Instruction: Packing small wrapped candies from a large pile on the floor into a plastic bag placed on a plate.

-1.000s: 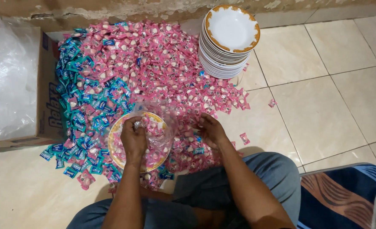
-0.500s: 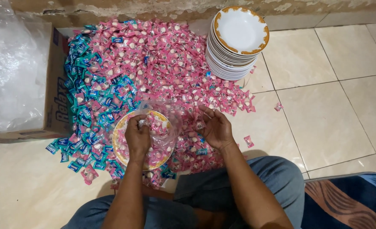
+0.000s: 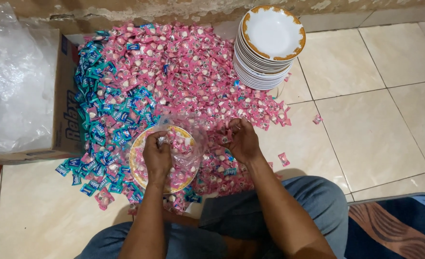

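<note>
the left hand (image 3: 157, 154) pinches the edge of a clear plastic bag (image 3: 188, 144) over the gold-rimmed plate (image 3: 138, 165). just right of the plate, the right hand (image 3: 241, 141) has its fingers curled on pink wrapped candies (image 3: 183, 62); blue candies (image 3: 97, 110) lie left of it.

Clear plastic bag (image 3: 186, 144): thin, crumpled, mouth gathered, sitting over a gold-rimmed plate (image 3: 136, 158) on the floor, partly filled with pink wrapped candies (image 3: 179, 168). Left hand (image 3: 157, 156) pinches the bag's left edge; right hand (image 3: 241, 141) holds a few pink candies just beside the bag's right edge, above the loose candy pile (image 3: 174, 72).
</note>
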